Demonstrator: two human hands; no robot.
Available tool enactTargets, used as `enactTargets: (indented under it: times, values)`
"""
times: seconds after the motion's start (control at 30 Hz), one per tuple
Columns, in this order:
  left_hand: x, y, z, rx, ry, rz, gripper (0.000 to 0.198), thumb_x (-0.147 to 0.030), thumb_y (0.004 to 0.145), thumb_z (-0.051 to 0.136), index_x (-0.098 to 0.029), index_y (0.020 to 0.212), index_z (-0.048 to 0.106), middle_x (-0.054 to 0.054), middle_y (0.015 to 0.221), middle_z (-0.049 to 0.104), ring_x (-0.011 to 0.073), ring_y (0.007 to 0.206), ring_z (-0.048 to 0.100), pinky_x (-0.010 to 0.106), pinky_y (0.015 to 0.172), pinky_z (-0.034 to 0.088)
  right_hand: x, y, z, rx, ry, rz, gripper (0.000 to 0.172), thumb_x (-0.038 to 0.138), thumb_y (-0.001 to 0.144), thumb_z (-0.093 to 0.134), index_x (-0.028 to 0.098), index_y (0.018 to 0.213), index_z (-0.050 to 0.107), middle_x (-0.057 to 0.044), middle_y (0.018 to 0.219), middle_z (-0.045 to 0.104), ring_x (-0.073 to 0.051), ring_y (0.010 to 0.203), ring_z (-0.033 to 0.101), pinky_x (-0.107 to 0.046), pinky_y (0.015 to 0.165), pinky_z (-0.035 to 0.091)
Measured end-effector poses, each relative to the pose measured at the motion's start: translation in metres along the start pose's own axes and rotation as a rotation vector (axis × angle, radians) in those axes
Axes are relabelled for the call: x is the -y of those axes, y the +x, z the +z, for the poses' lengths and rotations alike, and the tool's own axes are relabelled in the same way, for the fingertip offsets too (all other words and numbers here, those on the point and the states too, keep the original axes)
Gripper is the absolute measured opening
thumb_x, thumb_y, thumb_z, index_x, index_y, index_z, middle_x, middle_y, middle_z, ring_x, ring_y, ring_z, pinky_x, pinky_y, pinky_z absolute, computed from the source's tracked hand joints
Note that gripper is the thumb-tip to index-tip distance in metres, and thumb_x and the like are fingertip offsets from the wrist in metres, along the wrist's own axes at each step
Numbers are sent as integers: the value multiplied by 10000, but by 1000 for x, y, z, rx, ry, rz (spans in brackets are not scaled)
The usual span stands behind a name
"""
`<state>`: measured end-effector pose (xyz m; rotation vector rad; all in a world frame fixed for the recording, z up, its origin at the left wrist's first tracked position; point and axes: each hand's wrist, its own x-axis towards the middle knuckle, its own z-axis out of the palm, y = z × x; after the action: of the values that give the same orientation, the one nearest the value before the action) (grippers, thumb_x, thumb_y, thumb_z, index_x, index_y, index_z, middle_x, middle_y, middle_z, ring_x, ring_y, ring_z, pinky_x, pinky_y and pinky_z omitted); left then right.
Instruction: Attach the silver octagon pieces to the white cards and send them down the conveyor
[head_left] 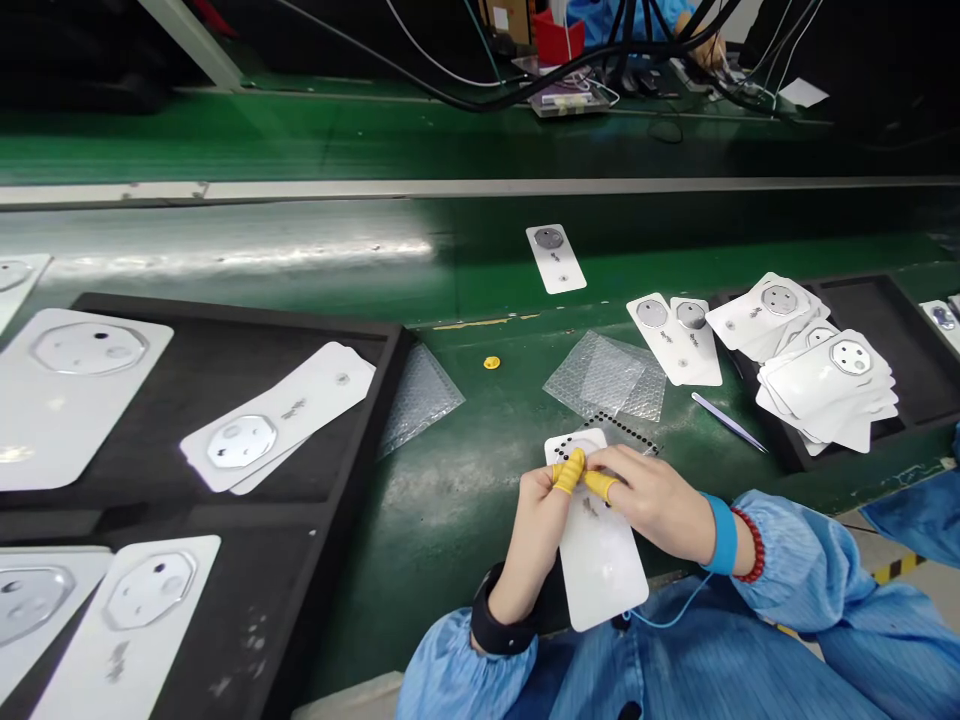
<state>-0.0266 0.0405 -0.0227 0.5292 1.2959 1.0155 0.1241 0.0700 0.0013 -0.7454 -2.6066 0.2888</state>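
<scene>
My left hand [541, 520] and my right hand [651, 500] both grip a white rectangular plate [604, 560] at the near edge of the green bench. Yellow finger cots cover a left and a right fingertip, pressed together on the plate's upper part. A strip of small black dots [619, 430] lies just beyond the plate. My right wrist wears a blue strap and a red bead bracelet; my left wrist wears a black band.
A black foam tray [375, 400] at left holds white plates [277, 420]. Another black tray [900, 330] at right carries a pile of plates [825, 380]. Between them lie bubble wrap [607, 375], tweezers [727, 422], two more plates [675, 335], a yellow cot [491, 362] and a lone plate [555, 258] on the belt.
</scene>
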Motion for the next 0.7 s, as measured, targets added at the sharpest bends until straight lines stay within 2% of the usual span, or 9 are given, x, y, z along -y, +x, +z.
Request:
enactTargets:
  times: [0.1, 0.2, 0.33, 0.47, 0.53, 0.57, 0.63, 0.7]
  values:
    - [0, 5, -1, -5, -31, -5, 107, -228, 551, 598, -150, 487, 563, -39, 442, 491, 72, 426, 349, 197, 443, 266, 3, 2, 6, -47, -212, -136, 344, 62, 943, 426, 140, 665, 613, -129, 873, 667, -196, 770, 608, -332, 675, 569]
    - [0, 9, -1, -8, -61, -10, 93, -224, 516, 565, -160, 456, 534, -44, 428, 479, 67, 423, 337, 194, 437, 266, -1, 8, 7, -37, -303, -279, 326, 70, 938, 425, 128, 684, 622, -140, 869, 679, -205, 761, 628, -350, 685, 562]
    - [1, 11, -3, -8, -89, -15, 79, -223, 506, 556, -157, 464, 548, -37, 439, 502, 71, 424, 362, 192, 432, 287, -15, 15, 6, 36, -299, -395, 259, 107, 947, 456, 126, 750, 624, -140, 923, 690, -197, 790, 643, -339, 692, 553]
    - [-1, 11, -5, -39, -100, 12, 122, -239, 524, 651, -142, 488, 586, -33, 452, 533, 70, 435, 397, 183, 439, 303, -25, 13, 7, -69, -209, -416, 206, 90, 935, 478, 143, 779, 602, -120, 958, 700, -200, 843, 648, -372, 787, 553]
    - [-4, 10, -5, -60, -100, 26, 201, -297, 563, 712, -141, 504, 600, -28, 457, 551, 73, 432, 418, 185, 442, 319, -26, 10, 5, -120, -53, -311, 146, 115, 942, 480, 151, 860, 596, -133, 1053, 684, -224, 965, 639, -417, 877, 539]
    - [-5, 9, -6, -66, -97, 30, 253, -346, 592, 732, -141, 512, 609, -20, 463, 565, 80, 431, 435, 190, 443, 333, -26, 7, 3, -136, 56, -188, 112, 142, 947, 485, 157, 904, 588, -144, 1114, 664, -234, 1034, 623, -439, 923, 522]
    - [-8, 8, -6, -72, -81, 36, 355, -454, 639, 743, -138, 524, 629, 2, 481, 597, 96, 427, 467, 208, 441, 358, -24, 2, -4, -143, 311, 155, 77, 202, 950, 501, 174, 941, 572, -157, 1198, 619, -238, 1116, 599, -447, 965, 503]
    - [-10, 8, -7, -78, -53, 55, 428, -533, 656, 738, -140, 520, 637, 10, 479, 604, 105, 415, 473, 219, 431, 362, -23, -1, -13, -117, 556, 461, 81, 250, 927, 539, 186, 893, 576, -150, 1215, 596, -220, 1057, 629, -399, 902, 537]
